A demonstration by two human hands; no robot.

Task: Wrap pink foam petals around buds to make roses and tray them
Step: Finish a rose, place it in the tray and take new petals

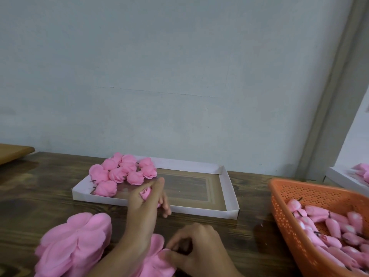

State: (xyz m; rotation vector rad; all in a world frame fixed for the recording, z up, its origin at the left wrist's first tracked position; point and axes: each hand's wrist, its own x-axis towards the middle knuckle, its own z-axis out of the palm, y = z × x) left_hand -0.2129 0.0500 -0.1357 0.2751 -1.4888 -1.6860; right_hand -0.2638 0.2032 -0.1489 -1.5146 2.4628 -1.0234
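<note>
My left hand (146, 204) is raised over the table's front and holds a small pink bud (145, 193) between thumb and fingers. My right hand (196, 248) is lower, its fingertips pinching the edge of a flat pink foam petal piece (157, 260) that lies on the table. A thick stack of pink petals (73, 244) sits at the front left. Behind my hands lies a shallow white cardboard tray (229, 188) with several finished pink roses (121, 172) grouped in its left end.
An orange perforated plastic basket (295, 198) holding several pink buds on dark stems stands at the right. Another white tray (343, 178) with pink pieces shows at the far right edge. The dark wooden table (40, 188) meets a pale wall behind.
</note>
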